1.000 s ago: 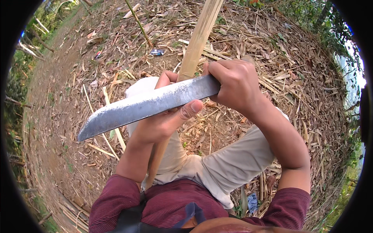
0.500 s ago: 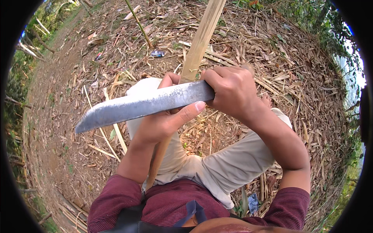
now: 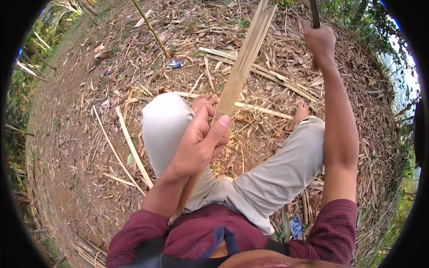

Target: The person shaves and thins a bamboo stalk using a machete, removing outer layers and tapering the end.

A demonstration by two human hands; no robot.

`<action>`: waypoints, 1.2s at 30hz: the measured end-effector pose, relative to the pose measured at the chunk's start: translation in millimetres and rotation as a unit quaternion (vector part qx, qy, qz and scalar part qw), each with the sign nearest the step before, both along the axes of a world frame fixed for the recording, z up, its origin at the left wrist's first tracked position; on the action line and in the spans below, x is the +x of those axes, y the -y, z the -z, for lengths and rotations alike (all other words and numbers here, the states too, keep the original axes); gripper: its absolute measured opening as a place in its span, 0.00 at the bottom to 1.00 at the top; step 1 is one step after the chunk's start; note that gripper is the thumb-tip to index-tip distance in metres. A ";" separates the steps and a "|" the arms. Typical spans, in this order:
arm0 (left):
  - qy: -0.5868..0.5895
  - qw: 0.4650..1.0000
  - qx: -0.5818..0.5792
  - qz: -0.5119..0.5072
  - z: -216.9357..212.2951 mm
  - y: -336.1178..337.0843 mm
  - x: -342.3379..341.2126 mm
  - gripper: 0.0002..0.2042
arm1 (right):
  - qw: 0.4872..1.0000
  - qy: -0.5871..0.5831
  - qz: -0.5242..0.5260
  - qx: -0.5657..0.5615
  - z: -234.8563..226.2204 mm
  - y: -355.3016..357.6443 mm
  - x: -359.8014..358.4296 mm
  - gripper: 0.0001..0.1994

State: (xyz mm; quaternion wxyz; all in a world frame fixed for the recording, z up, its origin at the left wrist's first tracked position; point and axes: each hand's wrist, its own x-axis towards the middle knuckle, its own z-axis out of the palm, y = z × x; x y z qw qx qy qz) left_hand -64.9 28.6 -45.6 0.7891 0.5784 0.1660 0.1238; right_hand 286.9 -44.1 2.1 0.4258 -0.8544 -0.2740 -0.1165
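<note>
My left hand [image 3: 202, 138] is wrapped round a long split strip of bamboo [image 3: 240, 71], its thumb lying along the top. The strip slants from beside my waist, between my bent legs, up to the top of the picture, where its far part looks split lengthwise. Out at the far right, my arm stretched forward, my right hand [image 3: 321, 40] is closed on a machete. Only a short dark part of the machete [image 3: 315, 14] shows above the fist; the rest of the blade runs out of view. The machete is apart from the bamboo.
Dry leaves and shavings cover the ground [image 3: 80, 134]. Cut bamboo strips lie ahead [image 3: 277, 78] and at the left [image 3: 133, 147]. A thin green stem [image 3: 152, 31] stands ahead, near a small blue packet [image 3: 175, 64]. My bare feet [image 3: 300, 114] rest either side of the strip.
My right hand has swung the machete away from above my left hand, out to the far right. The bamboo's far end has tilted rightward, my left hand still round it.
</note>
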 end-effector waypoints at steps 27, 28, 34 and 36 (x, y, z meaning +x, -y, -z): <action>-0.028 0.983 0.137 -0.116 -20.0 -3.9 32.4 0.16 | 0.905 0.270 -0.328 -0.022 43.0 -2.1 -141.4 0.09; -0.032 0.974 0.179 -0.133 -14.9 -2.6 32.5 0.16 | 0.901 0.277 -0.333 -0.012 44.4 -3.5 -140.3 0.09; -0.079 0.939 0.310 -0.124 9.3 -13.0 22.6 0.07 | 0.870 0.337 -0.361 -0.002 44.6 -16.4 -123.2 0.08; -0.087 0.934 0.327 -0.120 9.5 -16.4 21.6 0.09 | 0.864 0.356 -0.357 -0.012 43.7 -21.0 -120.8 0.08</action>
